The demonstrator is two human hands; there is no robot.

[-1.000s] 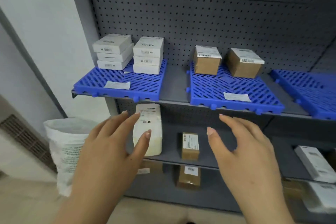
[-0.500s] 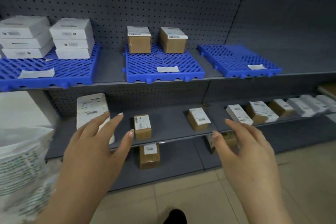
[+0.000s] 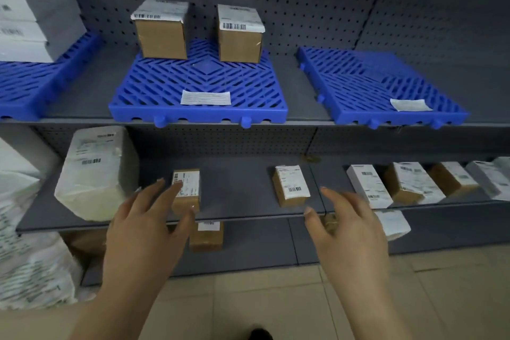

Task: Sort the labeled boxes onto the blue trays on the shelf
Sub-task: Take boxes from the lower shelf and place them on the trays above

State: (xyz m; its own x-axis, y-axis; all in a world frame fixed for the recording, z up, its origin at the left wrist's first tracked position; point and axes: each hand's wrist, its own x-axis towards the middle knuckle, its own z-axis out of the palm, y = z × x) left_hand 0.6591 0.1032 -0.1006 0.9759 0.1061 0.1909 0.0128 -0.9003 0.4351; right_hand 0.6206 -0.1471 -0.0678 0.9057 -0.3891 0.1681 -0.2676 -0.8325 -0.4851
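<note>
Left hand, right hand: fingers spread, holding nothing. Small brown labelled cardboard box just beyond left fingertips.

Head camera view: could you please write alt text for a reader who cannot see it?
The left hand and right hand, both empty, reach toward small labeled boxes on a grey shelf. On the shelf above, the middle blue tray holds two brown boxes; the right blue tray holds only a paper label.

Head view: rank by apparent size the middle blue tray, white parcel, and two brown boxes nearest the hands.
1. middle blue tray
2. white parcel
3. left brown box and right brown box: about alike, not ranked.
</note>
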